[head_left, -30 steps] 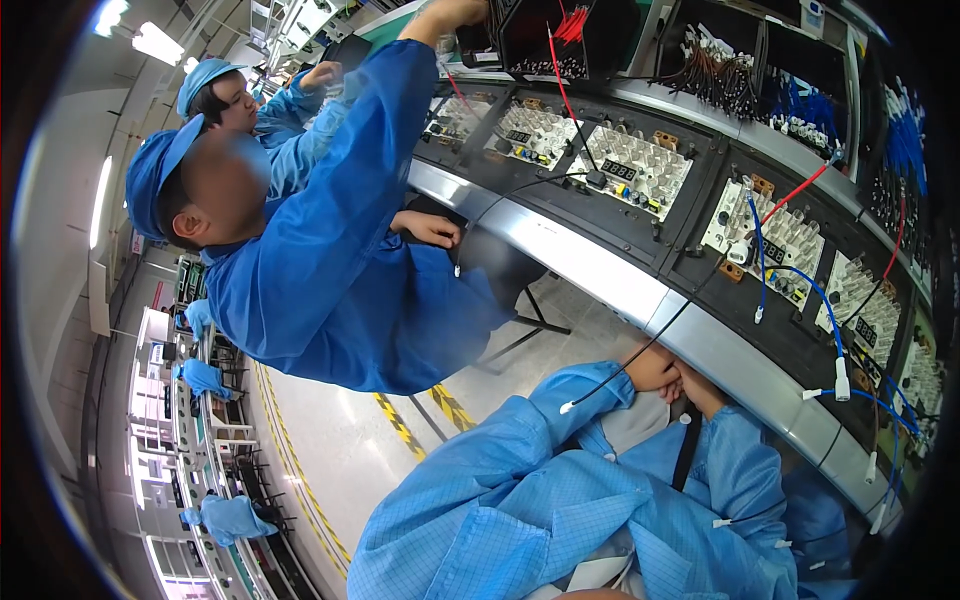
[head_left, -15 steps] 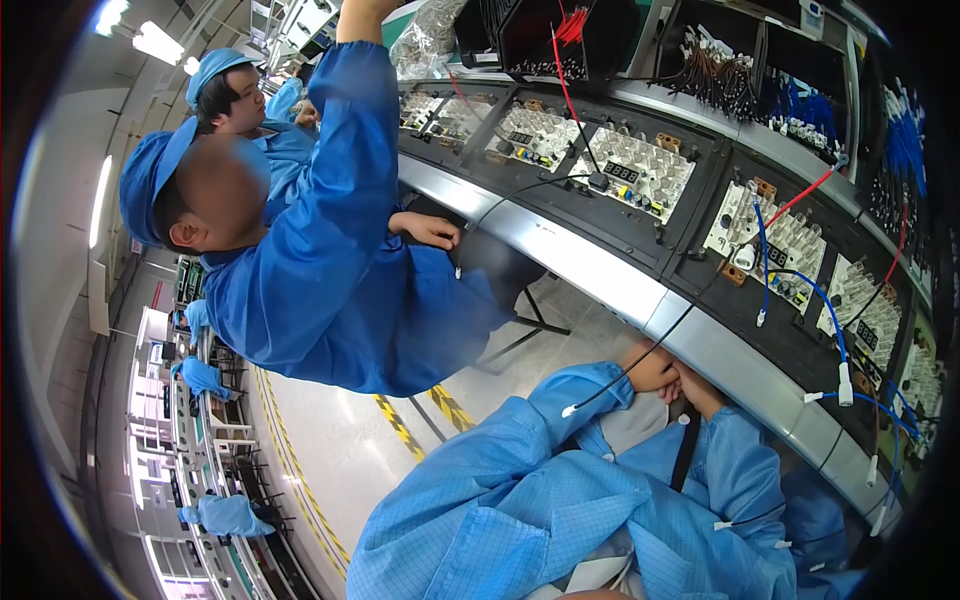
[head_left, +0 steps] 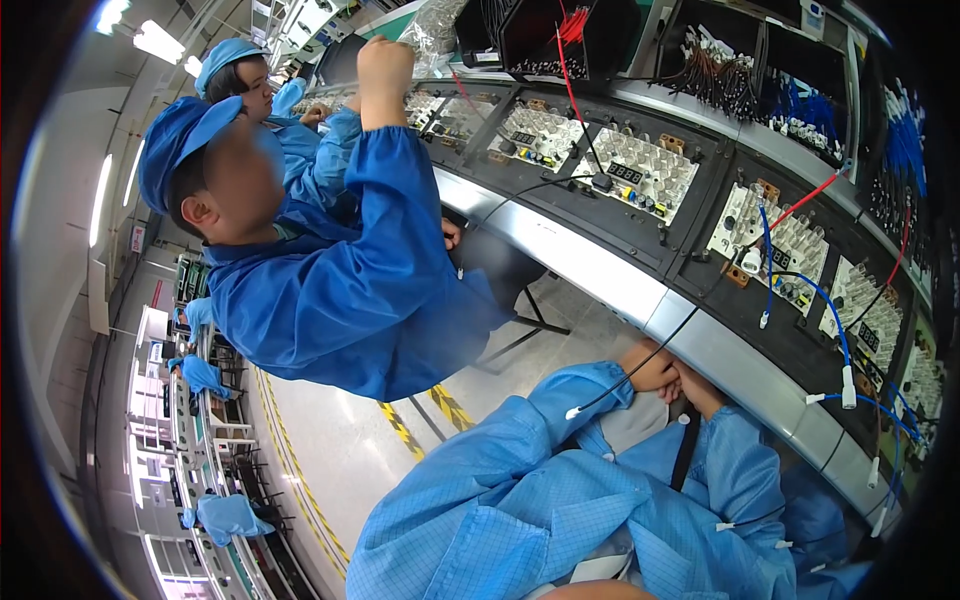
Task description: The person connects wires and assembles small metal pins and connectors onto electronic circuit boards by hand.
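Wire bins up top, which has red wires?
The bin between those with black wires and brown wires; its red wires set it apart. Those farther right show blue wires.

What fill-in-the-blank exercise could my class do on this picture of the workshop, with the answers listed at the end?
1. The wearer's left hand and right hand come out of light ____ sleeves.
2. The nearest co-worker, with one hand raised, wears a dark blue ____ on the head.
3. The striped floor tape is black and ____.
4. The bright wires bunched at the top middle are ____.

Missing words: blue; cap; yellow; red.
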The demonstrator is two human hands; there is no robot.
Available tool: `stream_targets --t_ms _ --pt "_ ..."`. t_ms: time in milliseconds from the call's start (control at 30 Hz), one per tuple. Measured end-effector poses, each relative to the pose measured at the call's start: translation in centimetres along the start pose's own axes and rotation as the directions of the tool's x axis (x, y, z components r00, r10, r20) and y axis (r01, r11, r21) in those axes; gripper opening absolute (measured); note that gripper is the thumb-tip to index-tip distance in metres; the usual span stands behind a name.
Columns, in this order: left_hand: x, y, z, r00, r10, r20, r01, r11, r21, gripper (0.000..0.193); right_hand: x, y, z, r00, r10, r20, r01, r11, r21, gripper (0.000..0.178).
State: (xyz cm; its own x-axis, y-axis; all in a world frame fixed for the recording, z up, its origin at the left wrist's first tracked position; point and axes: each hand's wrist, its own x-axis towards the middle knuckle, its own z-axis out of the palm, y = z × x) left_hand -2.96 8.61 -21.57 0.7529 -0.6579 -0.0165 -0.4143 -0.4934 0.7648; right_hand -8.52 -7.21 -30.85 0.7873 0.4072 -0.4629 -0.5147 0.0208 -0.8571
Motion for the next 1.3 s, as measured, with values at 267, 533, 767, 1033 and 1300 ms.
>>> stream_targets --t_ms 267,533,767,1033,1300 --pt "-0.1 -0.6 0.1 0.998 0.040 -0.044 -0.042 0.999 -0.028 0.033 -0.1 -1.7 0.8 0.999 0.034 0.020 -0.034 0.999 0.024 0.065" --pt "0.0 -2.3 1.4 0.996 0.070 -0.059 -0.073 0.996 -0.046 0.031 0.2 -1.3 0.3 1.000 -0.018 0.018 0.019 0.999 -0.036 0.066" --pt "0.0 -2.8 1.5 0.993 0.072 -0.091 -0.076 0.996 -0.042 0.030 -0.7 -4.2 1.0 0.997 0.021 0.074 -0.019 0.999 -0.026 0.064" --pt "-0.1 -2.0 0.8 0.995 0.046 -0.088 -0.045 0.999 0.006 0.028 -1.1 -6.0 2.0 0.997 0.065 0.029 -0.067 0.996 0.066 0.061" --pt "0.0 -2.4 -0.1 0.987 -0.030 0.158 0.012 0.994 0.110 0.030 -0.9 -5.6 2.0 0.999 0.029 0.033 -0.031 0.998 0.050 0.066"
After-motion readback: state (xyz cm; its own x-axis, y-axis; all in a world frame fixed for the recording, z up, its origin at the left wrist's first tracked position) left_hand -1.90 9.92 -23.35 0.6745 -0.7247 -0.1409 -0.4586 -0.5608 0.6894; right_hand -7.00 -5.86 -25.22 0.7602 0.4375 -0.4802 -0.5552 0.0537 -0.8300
